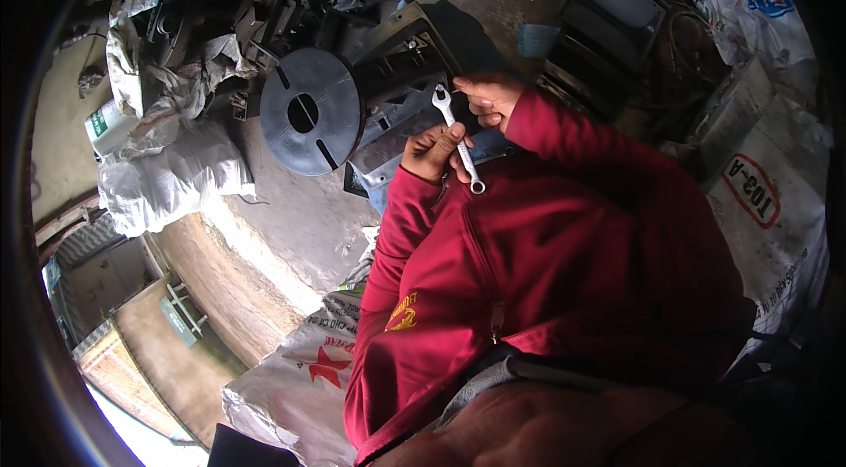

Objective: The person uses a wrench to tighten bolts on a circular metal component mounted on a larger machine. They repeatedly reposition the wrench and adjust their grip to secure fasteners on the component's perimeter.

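My left hand (pixel 434 151) is closed round the shank of a silver combination wrench (pixel 467 159). The wrench slants across in front of my chest, its open jaw at the far end and its ring end toward me. A small dark piece shows at the jaw, too small to name. Just right of the jaw, my right hand (pixel 491 100) has its fingers pinched together; whatever they hold is too small to make out. Beyond both hands lies a dark metal frame (pixel 388 145), partly hidden by my left hand. To its left is a grey slotted metal disc (pixel 310 112) with a round centre hole.
Dark metal parts (pixel 273 18) crowd the far left, beside white plastic sacks (pixel 181 172). Black panels (pixel 608 13) are stacked at the far right. Printed sacks stand close by, one on the right (pixel 784 185) and one on the near left (pixel 282 379). The floor (pixel 308 211) is concrete.
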`<state>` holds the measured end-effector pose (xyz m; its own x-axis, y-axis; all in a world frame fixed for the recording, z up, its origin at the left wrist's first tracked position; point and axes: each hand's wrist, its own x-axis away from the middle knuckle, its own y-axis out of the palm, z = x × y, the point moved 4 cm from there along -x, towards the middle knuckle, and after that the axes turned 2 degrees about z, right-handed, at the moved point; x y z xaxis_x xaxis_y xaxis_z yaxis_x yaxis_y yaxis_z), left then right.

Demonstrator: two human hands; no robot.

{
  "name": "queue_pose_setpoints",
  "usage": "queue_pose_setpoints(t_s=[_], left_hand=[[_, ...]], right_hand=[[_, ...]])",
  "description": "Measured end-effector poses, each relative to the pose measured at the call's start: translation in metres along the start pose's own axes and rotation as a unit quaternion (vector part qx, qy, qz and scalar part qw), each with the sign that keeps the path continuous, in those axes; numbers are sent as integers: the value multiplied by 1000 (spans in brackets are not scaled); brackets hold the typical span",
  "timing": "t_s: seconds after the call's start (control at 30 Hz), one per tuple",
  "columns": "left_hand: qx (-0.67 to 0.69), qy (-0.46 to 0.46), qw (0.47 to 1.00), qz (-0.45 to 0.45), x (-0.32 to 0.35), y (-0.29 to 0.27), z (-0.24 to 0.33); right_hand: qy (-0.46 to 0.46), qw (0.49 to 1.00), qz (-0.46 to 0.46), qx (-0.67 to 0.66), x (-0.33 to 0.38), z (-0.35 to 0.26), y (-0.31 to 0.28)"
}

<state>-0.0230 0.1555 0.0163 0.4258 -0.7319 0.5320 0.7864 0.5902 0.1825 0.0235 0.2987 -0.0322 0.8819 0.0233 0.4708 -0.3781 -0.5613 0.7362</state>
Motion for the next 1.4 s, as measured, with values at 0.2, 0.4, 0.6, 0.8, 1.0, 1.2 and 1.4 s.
queue_pose_setpoints(t_s=[0.2,0.4,0.6,0.8,1.0,1.2,1.4], left_hand=[[62,-2,997,-39,-21,27,-9],[146,8,988,-45,-35,31,-6],[1,-30,999,27,-17,5,5],[-81,12,994,71,11,-21,20],[-10,26,999,22,-1,1,0],[50,18,998,-35,-29,29,-4],[122,14,992,-26,-35,21,-6]], right_hand=[[54,996,-13,67,9,-2,2],[36,990,-7,139,-4,-12,-7],[79,996,-18,38,-2,-12,-8],[72,996,25,52,1,-14,-5],[61,997,24,45,1,-15,-3],[1,987,8,162,-8,-12,-11],[23,989,-23,145,-2,-16,-5]])
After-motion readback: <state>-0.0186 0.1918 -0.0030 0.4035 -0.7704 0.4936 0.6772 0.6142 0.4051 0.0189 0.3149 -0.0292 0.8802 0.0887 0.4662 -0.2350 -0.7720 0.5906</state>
